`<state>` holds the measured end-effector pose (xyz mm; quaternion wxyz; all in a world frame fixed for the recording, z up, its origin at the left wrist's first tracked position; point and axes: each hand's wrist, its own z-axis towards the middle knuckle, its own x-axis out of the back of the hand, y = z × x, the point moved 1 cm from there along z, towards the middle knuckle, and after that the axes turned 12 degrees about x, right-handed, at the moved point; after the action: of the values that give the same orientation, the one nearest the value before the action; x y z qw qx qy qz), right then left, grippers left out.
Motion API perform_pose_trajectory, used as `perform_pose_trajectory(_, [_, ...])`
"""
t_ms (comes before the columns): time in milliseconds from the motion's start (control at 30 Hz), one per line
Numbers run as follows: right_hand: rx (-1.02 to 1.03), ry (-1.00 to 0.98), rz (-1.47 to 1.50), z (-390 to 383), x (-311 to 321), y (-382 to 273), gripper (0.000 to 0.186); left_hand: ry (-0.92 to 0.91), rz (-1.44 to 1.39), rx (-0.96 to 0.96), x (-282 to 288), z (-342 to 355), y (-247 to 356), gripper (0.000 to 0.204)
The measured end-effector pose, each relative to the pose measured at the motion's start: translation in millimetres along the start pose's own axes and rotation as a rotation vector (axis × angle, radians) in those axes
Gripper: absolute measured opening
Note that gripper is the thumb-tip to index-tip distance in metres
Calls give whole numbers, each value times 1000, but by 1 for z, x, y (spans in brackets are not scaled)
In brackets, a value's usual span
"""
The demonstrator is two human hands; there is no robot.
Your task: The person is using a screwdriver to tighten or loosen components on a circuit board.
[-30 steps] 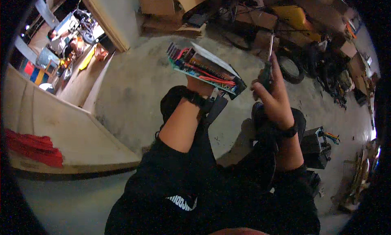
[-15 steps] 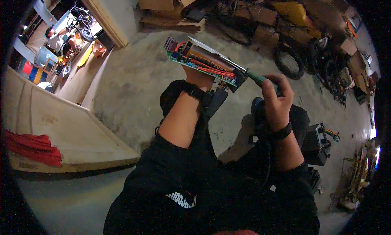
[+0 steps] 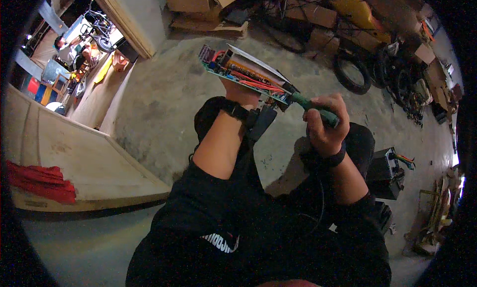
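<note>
My left hand [image 3: 238,89] supports a long circuit board assembly [image 3: 256,83] from below, with red wires, rows of components and a pale plate along its upper edge; most of those fingers are hidden behind it. A short black piece [image 3: 263,120] hangs beneath the board. My right hand [image 3: 325,123] is closed on a green-handled screwdriver [image 3: 303,100], whose shaft is against the board's right end, its tip hidden or too small to make out.
A metal case [image 3: 382,172] with coloured wires sits right of me. Cardboard boxes [image 3: 310,13] and tyres [image 3: 350,76] are piled ahead and right. On the left, a red cloth [image 3: 39,180] lies on a pale panel; beyond a doorway [image 3: 136,38], a person [image 3: 67,51] is beside a bicycle.
My right hand has swung the screwdriver from upright down to the board's right end, moving leftward with the handle lying more level. My left hand and the board have shifted slightly up.
</note>
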<state>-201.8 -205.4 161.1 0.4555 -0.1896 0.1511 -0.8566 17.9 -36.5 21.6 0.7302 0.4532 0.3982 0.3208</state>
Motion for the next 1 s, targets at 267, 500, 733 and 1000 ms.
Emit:
perform_pose_trajectory(267, [11,0,37,2,-5,-2,19,-44,-585,209,-13,-3,11,61])
perform_pose_trajectory(500, [-9,29,16,-1,-4,-1,20,97,-798,274,-35,-11,39,56])
perform_pose_trajectory(733, [-23,8,-1,-1,-4,0,19,174,-796,285,-49,-16,69,47])
perform_pose_trajectory(1000, [107,65,-93,5,-9,-5,37,196,-865,292,-49,-15,71,42])
